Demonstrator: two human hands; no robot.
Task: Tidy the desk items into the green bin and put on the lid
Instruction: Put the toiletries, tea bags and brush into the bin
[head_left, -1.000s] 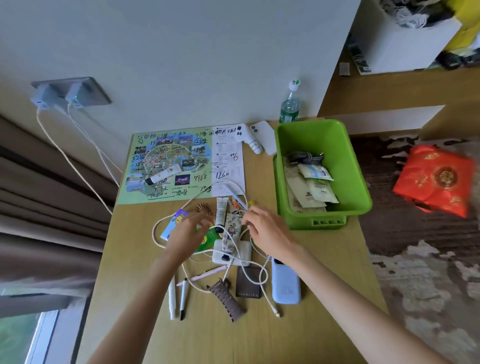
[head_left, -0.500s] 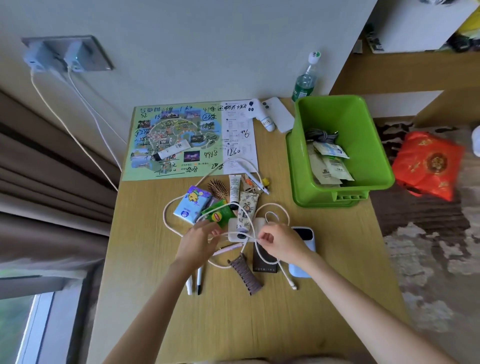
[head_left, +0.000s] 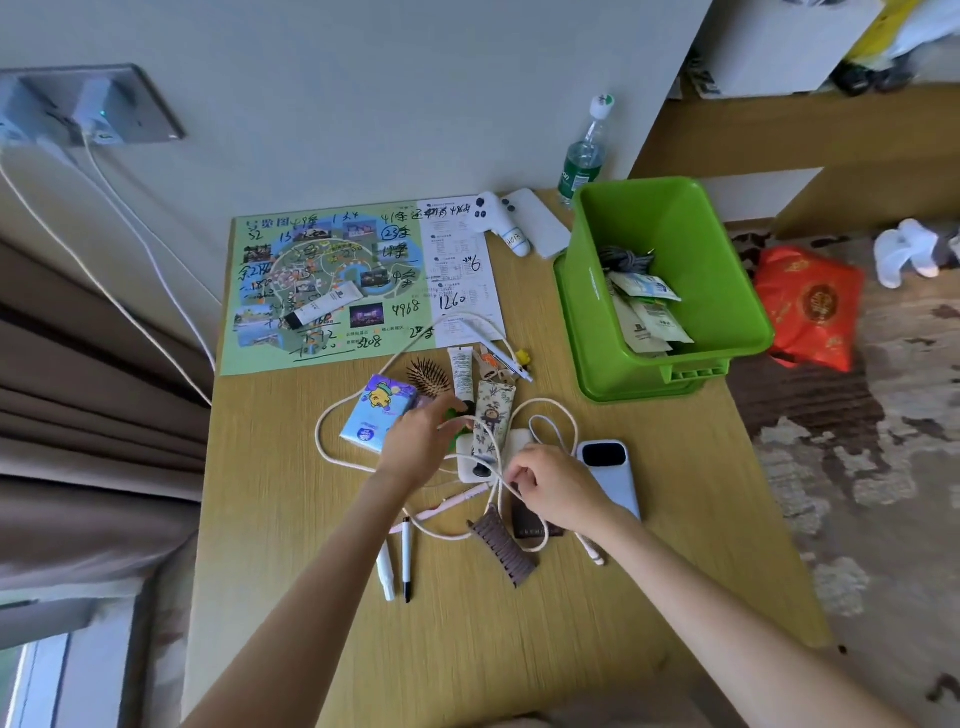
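A green bin (head_left: 675, 223) stands at the desk's right edge with sachets (head_left: 649, 306) and a grey cord inside. In the desk's middle, a long white cable (head_left: 332, 415) loops over a pile of small items. My right hand (head_left: 556, 486) pinches cable strands just in front of a white charger block (head_left: 519, 441). My left hand (head_left: 418, 444) reaches over the pile beside a tissue pack (head_left: 376, 410), its fingers curled at a cable strand above a green packet (head_left: 456, 414).
Around the pile lie a hairbrush (head_left: 428, 374), a tube (head_left: 461, 371), a patterned pouch (head_left: 493, 410), a pale blue power bank (head_left: 610, 473), a brown hair claw (head_left: 504, 545) and pens (head_left: 405, 556). Farther back lie a map sheet (head_left: 332, 286), a white controller (head_left: 501, 223) and a bottle (head_left: 584, 156).
My left hand has moved forward over the pile toward the green packet. My right hand stays at the cable near the charger block. The view has shifted slightly.
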